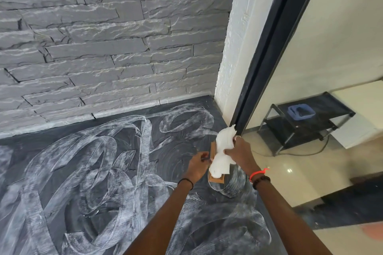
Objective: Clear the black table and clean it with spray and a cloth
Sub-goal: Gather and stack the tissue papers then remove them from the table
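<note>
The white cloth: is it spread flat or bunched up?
Bunched up: the white cloth is crumpled into a wad, gripped by the right hand over a wooden block.

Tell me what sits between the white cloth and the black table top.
In the head view, a flat wooden block lies between them: the white cloth, gripped by the right hand, is draped over it, and it rests on the smeared black table.

Grey stone wall (103, 47), white pillar (234, 58), glossy floor (290, 172), black shelf (300, 124).
</note>
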{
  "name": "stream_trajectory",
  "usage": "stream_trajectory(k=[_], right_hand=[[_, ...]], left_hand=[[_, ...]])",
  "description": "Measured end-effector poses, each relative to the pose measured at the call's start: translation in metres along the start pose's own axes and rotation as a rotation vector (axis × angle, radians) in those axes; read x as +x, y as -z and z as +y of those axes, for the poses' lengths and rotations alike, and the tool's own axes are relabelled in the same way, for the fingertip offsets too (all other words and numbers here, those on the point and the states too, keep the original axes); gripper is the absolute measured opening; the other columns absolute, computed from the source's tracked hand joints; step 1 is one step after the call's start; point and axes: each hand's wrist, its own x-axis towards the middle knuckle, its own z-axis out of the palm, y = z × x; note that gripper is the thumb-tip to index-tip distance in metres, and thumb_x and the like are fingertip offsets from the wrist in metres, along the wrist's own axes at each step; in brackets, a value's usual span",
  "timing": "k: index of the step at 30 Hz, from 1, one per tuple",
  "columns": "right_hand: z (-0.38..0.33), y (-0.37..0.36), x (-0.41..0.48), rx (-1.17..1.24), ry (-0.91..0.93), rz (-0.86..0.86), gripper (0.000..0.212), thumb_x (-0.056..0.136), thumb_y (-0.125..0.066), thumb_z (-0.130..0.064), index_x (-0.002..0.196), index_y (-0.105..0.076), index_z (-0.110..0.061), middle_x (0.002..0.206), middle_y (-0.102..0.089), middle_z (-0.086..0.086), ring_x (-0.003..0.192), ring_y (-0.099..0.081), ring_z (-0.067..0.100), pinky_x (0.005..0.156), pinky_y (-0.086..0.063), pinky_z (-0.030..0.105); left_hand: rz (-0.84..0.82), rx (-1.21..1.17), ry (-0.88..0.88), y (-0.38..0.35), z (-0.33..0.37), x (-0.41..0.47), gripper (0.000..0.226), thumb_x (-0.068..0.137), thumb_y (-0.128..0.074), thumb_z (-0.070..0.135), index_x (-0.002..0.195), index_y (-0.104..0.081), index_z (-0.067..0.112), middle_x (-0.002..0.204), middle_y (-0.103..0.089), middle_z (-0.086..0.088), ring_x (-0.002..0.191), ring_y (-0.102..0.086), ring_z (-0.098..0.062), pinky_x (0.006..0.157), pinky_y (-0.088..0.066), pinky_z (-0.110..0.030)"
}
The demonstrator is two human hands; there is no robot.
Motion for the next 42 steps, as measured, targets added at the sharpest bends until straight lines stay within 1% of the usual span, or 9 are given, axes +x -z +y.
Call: stream_trajectory(k=[5, 13, 20, 23, 27, 30, 34, 37, 42], right_hand=[[-0.008, -0.012, 0.007, -0.09, 0.014, -0.034, 0.024, 0.075, -0.065, -0.002, 0.088, -0.046, -0.005, 0.1, -0.063, 0.02, 0.096, -0.06, 0.035, 0.067, -0.042, 0.031], [-0.008, -0.022, 0.005, -0.124, 0.047, 0.023, 0.029, 0.077, -0.061, 0.0, 0.105, -0.051, -0.003, 0.105, -0.062, 0.019, 0.1, -0.059, 0.038, 0.071, -0.045, 0.033], [-0.01, -0.029, 0.0, -0.178, 0.073, -0.004, 0.026, 0.081, -0.062, -0.019, 0.102, -0.055, -0.006, 0.106, -0.06, 0.015, 0.092, -0.061, 0.034, 0.078, -0.052, 0.041], [-0.004, -0.03, 0.003, -0.158, 0.053, -0.081, 0.028, 0.075, -0.065, -0.021, 0.1, -0.057, -0.011, 0.096, -0.067, 0.01, 0.082, -0.064, 0.028, 0.071, -0.055, 0.042], [-0.006, -0.017, 0.0, 0.103, -0.033, -0.007, 0.046, 0.085, -0.063, -0.035, 0.12, -0.054, -0.006, 0.109, -0.063, 0.011, 0.099, -0.061, 0.03, 0.082, -0.052, 0.037], [0.004, -0.012, 0.005, 0.285, -0.132, 0.063, 0.039, 0.09, -0.052, -0.043, 0.11, -0.06, -0.01, 0.109, -0.064, 0.013, 0.103, -0.06, 0.032, 0.089, -0.049, 0.039], [0.028, -0.024, 0.01, 0.531, -0.305, 0.001, 0.027, 0.095, -0.044, -0.036, 0.08, -0.055, -0.017, 0.094, -0.058, 0.014, 0.083, -0.056, 0.029, 0.078, -0.053, 0.045], [0.035, -0.034, 0.002, 0.731, -0.409, -0.073, 0.022, 0.097, -0.041, -0.023, 0.09, -0.056, -0.008, 0.09, -0.057, 0.015, 0.075, -0.054, 0.024, 0.06, -0.045, 0.032], [0.028, -0.04, -0.017, 0.872, -0.372, -0.195, 0.022, 0.1, -0.037, -0.014, 0.102, -0.057, -0.007, 0.084, -0.062, 0.009, 0.071, -0.058, 0.019, 0.059, -0.046, 0.03]], left_hand=[[0.02, -0.012, 0.002, -0.001, 0.002, 0.0, 0.033, 0.091, -0.055, 0.002, 0.124, -0.057, 0.002, 0.124, -0.062, -0.015, 0.105, -0.058, -0.02, 0.089, -0.045, -0.025], [0.014, 0.004, -0.012, 0.002, 0.004, 0.001, 0.032, 0.092, -0.048, -0.002, 0.121, -0.06, 0.004, 0.123, -0.063, -0.016, 0.115, -0.058, -0.035, 0.094, -0.047, -0.041], [0.01, 0.023, -0.045, 0.001, 0.012, 0.0, 0.03, 0.092, -0.046, -0.007, 0.118, -0.061, -0.001, 0.111, -0.063, -0.007, 0.103, -0.058, -0.022, 0.086, -0.044, -0.022], [-0.009, -0.016, -0.044, -0.001, 0.014, 0.0, 0.03, 0.09, -0.048, -0.011, 0.118, -0.059, -0.007, 0.102, -0.061, -0.004, 0.088, -0.059, -0.015, 0.07, -0.046, -0.007], [-0.059, -0.063, -0.046, -0.001, 0.016, 0.0, 0.032, 0.086, -0.057, -0.009, 0.118, -0.057, -0.009, 0.094, -0.061, -0.003, 0.086, -0.058, -0.016, 0.068, -0.048, -0.01], [-0.074, -0.071, -0.032, 0.0, 0.013, 0.003, 0.034, 0.087, -0.055, -0.01, 0.121, -0.057, -0.007, 0.106, -0.06, -0.009, 0.095, -0.057, -0.017, 0.069, -0.047, -0.006], [-0.093, -0.053, -0.026, 0.001, 0.01, 0.004, 0.042, 0.09, -0.038, -0.016, 0.127, -0.054, -0.006, 0.118, -0.058, -0.006, 0.105, -0.053, -0.014, 0.074, -0.043, -0.003], [-0.121, 0.012, -0.004, 0.001, 0.002, 0.005, 0.05, 0.088, -0.033, -0.016, 0.13, -0.056, 0.002, 0.127, -0.059, -0.007, 0.115, -0.053, -0.015, 0.088, -0.043, -0.018], [-0.139, -0.045, -0.005, -0.002, 0.002, -0.009, 0.048, 0.09, -0.037, -0.012, 0.131, -0.055, 0.004, 0.12, -0.058, 0.001, 0.114, -0.052, -0.015, 0.1, -0.041, -0.028]])
